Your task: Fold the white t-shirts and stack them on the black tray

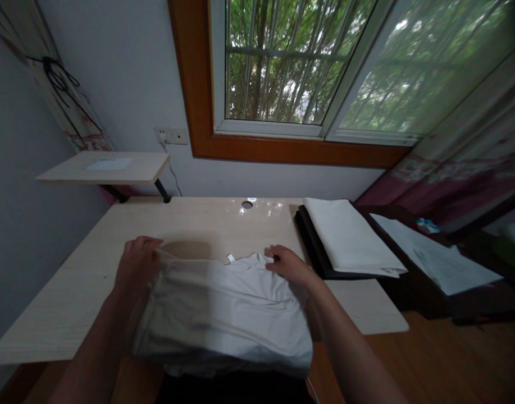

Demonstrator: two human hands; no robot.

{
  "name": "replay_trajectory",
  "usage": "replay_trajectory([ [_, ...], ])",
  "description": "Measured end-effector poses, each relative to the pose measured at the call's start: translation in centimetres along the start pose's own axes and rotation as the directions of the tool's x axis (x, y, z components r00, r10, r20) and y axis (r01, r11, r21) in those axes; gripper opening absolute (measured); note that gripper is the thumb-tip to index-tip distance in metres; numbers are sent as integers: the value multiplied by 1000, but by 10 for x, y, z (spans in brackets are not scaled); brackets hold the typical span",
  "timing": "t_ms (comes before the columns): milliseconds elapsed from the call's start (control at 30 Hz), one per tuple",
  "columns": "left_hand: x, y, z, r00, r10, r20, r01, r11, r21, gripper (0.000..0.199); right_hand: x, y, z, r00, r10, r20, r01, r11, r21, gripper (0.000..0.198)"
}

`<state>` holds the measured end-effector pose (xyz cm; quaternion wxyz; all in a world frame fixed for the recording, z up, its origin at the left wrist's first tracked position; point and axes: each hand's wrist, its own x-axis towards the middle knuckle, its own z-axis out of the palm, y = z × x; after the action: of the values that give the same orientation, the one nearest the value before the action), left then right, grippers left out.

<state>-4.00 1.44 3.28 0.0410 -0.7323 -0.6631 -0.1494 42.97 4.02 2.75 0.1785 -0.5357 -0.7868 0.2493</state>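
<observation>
A white T-shirt [223, 303] with a small white label at its neckline spreads between my two hands, over the front edge of the desk. Its lower part hangs towards my lap. My left hand [138, 261] is closed on the shirt's upper left corner. At the upper right, near the collar, my right hand [288, 262] pinches the fabric between thumb and fingers. Creases run across the cloth close to my right hand.
Folded white cloth [350, 235] lies on folded black cloth [310, 241] at the desk's right. A raised shelf [143, 168] stands at the back left of the wooden desk [67, 292]. Papers [434, 252] lie on dark furniture farther right, and a window [299, 67] is ahead.
</observation>
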Motion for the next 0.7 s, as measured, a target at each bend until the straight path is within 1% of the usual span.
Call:
replay_trajectory([
  [33,4,5,4,997,69,37,-68,997,-27,37,0,-2,-2,999,-31,-11,31,1000,3,8],
  [100,11,17,13,974,199,110,-193,979,-61,32,-1,-5,-6,995,-85,-58,86,996,22,9],
  [133,13,24,16,956,250,156,-240,967,-81,32,-1,-7,-8,992,-97,-76,102,993,54,8],
  [167,15,29,19,941,277,193,-262,960,-98,32,-2,-8,-10,991,-99,-89,108,989,103,7],
  [200,16,33,22,935,280,219,-261,959,-108,32,-3,-9,-12,991,-88,-100,103,982,161,8],
  [267,16,37,25,936,249,250,-222,966,-131,32,-5,-11,-17,990,-41,-135,75,962,263,13],
  [333,16,37,27,936,229,267,-186,966,-177,31,-6,-12,-22,981,-1,-192,61,951,304,16],
  [400,15,33,27,924,238,298,-170,957,-236,28,-7,-12,-26,967,15,-254,66,950,304,16],
  [467,13,29,25,901,256,351,-155,944,-293,26,-7,-11,-28,952,14,-306,85,949,305,15],
  [567,11,27,18,850,282,445,-121,926,-357,25,-6,-11,-27,922,12,-387,120,941,316,14],
  [700,4,29,5,775,295,559,-52,911,-409,24,-4,-10,-24,883,60,-465,104,942,320,14],
])
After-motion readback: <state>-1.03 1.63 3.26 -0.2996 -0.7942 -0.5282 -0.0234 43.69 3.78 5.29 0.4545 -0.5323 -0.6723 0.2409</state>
